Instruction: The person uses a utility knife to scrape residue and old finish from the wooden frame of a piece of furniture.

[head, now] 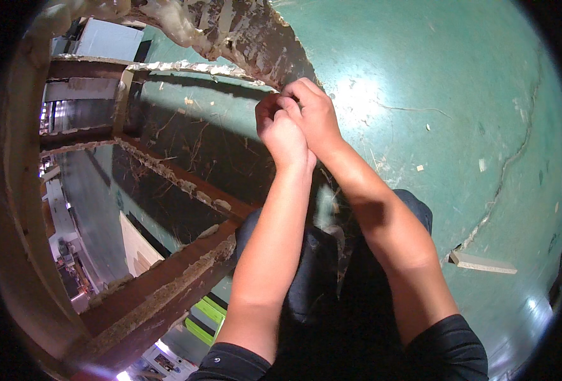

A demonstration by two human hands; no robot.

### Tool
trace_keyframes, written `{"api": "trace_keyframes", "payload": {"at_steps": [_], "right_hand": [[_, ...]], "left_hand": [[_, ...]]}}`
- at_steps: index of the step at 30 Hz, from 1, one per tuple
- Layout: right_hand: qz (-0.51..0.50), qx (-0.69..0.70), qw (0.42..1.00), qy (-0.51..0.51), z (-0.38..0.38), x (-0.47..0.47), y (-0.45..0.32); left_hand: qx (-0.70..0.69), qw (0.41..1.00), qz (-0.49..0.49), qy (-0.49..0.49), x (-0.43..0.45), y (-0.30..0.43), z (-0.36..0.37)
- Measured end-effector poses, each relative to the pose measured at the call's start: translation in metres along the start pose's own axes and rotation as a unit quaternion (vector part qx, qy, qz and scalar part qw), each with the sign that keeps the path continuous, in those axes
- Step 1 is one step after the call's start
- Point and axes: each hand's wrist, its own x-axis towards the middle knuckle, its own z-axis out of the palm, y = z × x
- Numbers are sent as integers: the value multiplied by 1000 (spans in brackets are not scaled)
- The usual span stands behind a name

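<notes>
My left hand (284, 135) and my right hand (315, 112) are pressed together in front of me, the right resting over the left. Fingers of both are curled, and whatever may be between them is hidden. They meet at the near end of a curved brown wooden board (262, 38), part of a wooden frame. Ragged pale residue, like old foam or glue, covers the board's face and edges. Beneath my left arm, a brown frame rail (166, 281) bears crusty residue along its edges.
A thick upright (19, 190) bounds the frame at left. Wood scraps and fibres litter the green floor (404, 57), which has a long crack (504, 171). At right lies a chipboard offcut (483, 263). A pale board (138, 240) and a bright green object (207, 319) show past the rails.
</notes>
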Motion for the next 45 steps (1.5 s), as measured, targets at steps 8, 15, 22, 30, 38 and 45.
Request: {"api": "trace_keyframes", "payload": {"at_steps": [8,15,22,30,38,45], "right_hand": [[369,264,891,11,6,-3,-2],[524,517,675,-45,0,6,13],[591,574,564,-52,10,17,25],[563,648,513,3,26,11,31],[514,687,513,25,30,5,16],[491,710,497,93,54,-5,19]], "left_hand": [[-58,994,-88,22,23,-7,-21],[246,964,-69,-70,29,26,-28],[413,905,79,-58,22,30,-15],[520,833,191,-7,46,10,-13],[538,797,274,-14,34,9,-18],[474,861,175,-55,41,14,-29]]}}
